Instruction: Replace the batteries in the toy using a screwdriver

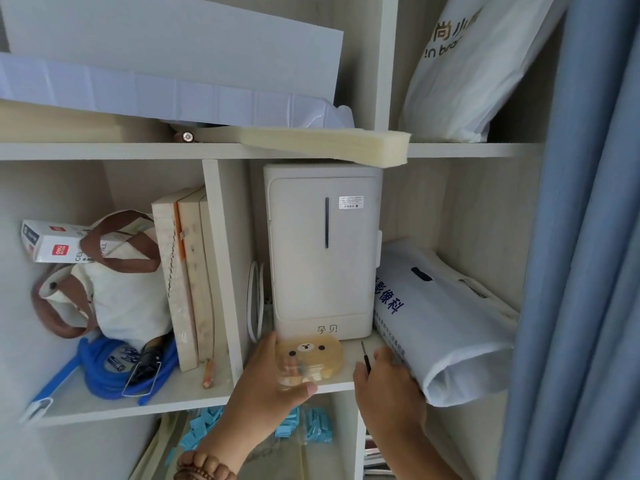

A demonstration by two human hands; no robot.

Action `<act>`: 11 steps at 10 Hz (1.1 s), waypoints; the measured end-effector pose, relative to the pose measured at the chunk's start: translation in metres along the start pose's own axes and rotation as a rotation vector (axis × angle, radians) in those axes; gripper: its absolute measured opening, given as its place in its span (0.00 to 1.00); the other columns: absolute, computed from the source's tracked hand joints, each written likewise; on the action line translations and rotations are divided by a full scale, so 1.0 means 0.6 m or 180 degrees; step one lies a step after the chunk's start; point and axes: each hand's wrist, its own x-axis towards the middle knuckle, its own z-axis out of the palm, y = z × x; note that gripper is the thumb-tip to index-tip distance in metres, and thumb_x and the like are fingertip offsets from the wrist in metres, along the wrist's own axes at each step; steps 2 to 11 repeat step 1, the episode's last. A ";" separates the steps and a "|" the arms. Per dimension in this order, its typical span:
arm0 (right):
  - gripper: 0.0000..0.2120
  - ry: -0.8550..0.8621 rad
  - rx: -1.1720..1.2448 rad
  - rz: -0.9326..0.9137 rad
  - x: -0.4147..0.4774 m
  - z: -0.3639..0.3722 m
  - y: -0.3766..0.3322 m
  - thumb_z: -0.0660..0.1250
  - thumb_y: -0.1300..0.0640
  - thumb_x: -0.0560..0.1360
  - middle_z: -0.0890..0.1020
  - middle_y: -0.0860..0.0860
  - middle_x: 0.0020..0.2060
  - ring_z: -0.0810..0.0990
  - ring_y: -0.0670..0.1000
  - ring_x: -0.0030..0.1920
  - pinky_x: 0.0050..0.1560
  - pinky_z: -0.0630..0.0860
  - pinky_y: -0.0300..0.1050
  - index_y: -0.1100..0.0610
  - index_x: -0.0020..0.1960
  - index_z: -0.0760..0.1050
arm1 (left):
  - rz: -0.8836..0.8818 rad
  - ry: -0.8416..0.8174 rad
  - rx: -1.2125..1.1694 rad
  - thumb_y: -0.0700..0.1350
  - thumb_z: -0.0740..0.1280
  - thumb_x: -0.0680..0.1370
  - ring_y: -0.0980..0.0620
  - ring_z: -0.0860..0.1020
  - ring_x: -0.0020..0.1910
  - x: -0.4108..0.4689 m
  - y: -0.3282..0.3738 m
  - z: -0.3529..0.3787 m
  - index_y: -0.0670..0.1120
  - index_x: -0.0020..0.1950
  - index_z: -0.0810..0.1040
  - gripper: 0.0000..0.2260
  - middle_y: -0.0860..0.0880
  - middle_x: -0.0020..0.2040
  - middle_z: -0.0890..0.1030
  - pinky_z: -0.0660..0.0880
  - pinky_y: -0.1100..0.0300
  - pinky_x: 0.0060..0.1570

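- Left hand (270,379): grips the round bear-face toy (313,353). My thumb lies on its near edge, and my fingers show through the translucent body from behind.
- Toy: sits at the front of the middle shelf (353,344), just before the white appliance (322,251). I cannot tell whether it rests on the board or is lifted off it.
- Right hand (384,386): curled round the screwdriver (365,356), with the thin dark shaft pointing up past my knuckles. The tip touches nothing.
- Hands are apart, with the toy between them. My right hand is against the white printed bag (446,327) slumped at the right of the compartment.
- Bead bracelet (201,467) on my left wrist.
- White cable (254,303) is looped upright just left of the appliance.
- Left compartment, past the divider: upright books (187,271) and an orange pencil (209,374) at their foot.
- Further left: loose batteries (119,361) lie in the coil of a blue hose (100,381), beside a wire-and-black clip.
- Canvas bag (117,292) with brown straps stands behind the hose, with a white box (59,244) behind it.
- Shelf above: a foam strip (329,143) overhangs the edge, with grey panels stacked on it.
- Upper right: another white bag (464,71).
- Below: a packet of blue pieces (304,424).
- Blue curtain (588,237) hangs down the right side.
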 end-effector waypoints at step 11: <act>0.19 -0.0049 0.0214 0.0014 -0.013 -0.013 0.000 0.57 0.43 0.81 0.86 0.52 0.49 0.86 0.52 0.51 0.39 0.74 0.41 0.56 0.64 0.67 | 0.0057 0.0353 0.0322 0.62 0.72 0.70 0.55 0.63 0.74 -0.015 0.010 -0.001 0.56 0.76 0.56 0.40 0.64 0.73 0.61 0.65 0.56 0.71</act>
